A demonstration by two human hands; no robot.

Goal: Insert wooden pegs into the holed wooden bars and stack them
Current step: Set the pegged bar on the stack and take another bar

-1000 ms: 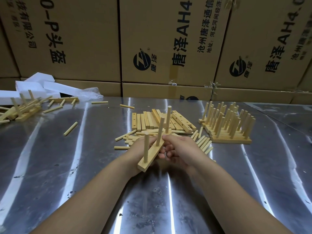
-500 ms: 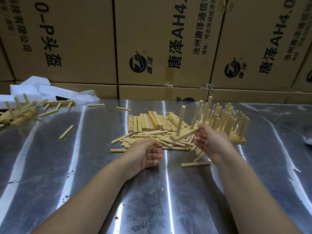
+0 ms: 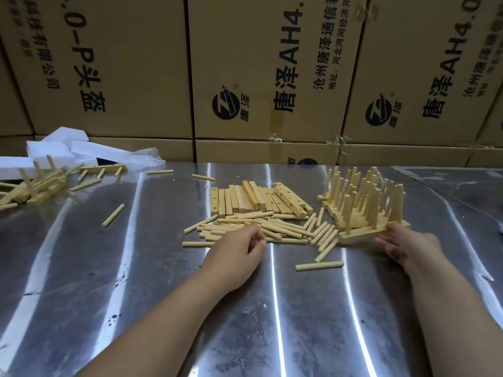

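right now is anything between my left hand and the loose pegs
Nothing visible. The left hand is at the near edge of the loose pegs, fingertips right at them; the holed bars lie beyond, and the right hand is off at the pegged stack.

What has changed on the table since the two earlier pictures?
The right hand carried the pegged bar rightward and set it at the front of the finished stack; its fingers, now open, touch it. The left hand let go and moved to the loose pegs. The empty bars stayed.
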